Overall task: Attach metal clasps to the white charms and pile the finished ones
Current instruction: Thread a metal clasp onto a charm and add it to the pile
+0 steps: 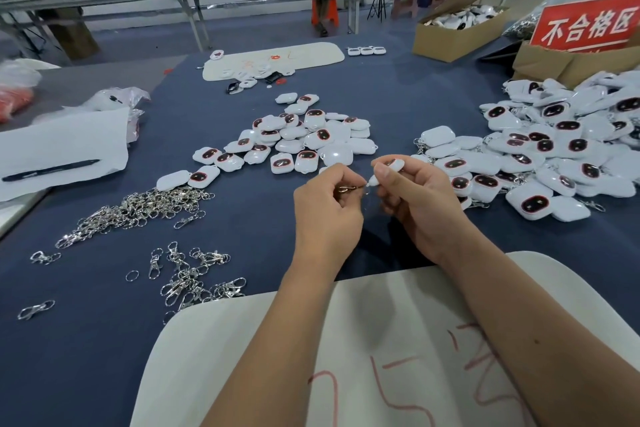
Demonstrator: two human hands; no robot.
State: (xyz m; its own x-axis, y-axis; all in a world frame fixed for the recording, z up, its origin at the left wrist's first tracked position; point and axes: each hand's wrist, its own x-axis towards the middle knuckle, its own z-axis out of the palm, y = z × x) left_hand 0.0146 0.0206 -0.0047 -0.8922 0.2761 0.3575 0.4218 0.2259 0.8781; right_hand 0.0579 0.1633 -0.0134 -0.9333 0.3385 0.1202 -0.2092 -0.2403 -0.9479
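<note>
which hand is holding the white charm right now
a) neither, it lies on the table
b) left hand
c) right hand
c: the right hand pinches a white charm at its fingertips, while the left hand holds a metal clasp up to it.

Over the dark blue tabletop (398, 87), the left hand (327, 208) pinches a metal clasp (348, 188) between curled fingers, its ring end pointing at the white charm (388, 170) that the right hand (420, 204) grips between thumb and fingers. Clasp and charm meet between the two hands. A pile of loose charms (294, 139) lies just beyond the hands, and a larger heap of charms with clasps (547, 146) spreads to the right. Loose clasps (138, 211) lie scattered in a heap on the left, with more (194, 281) nearer the person. Both forearms rest over a white foam sheet (381, 340) marked with red strokes. A red sign (588, 22) stands on cardboard boxes at the far right.
</note>
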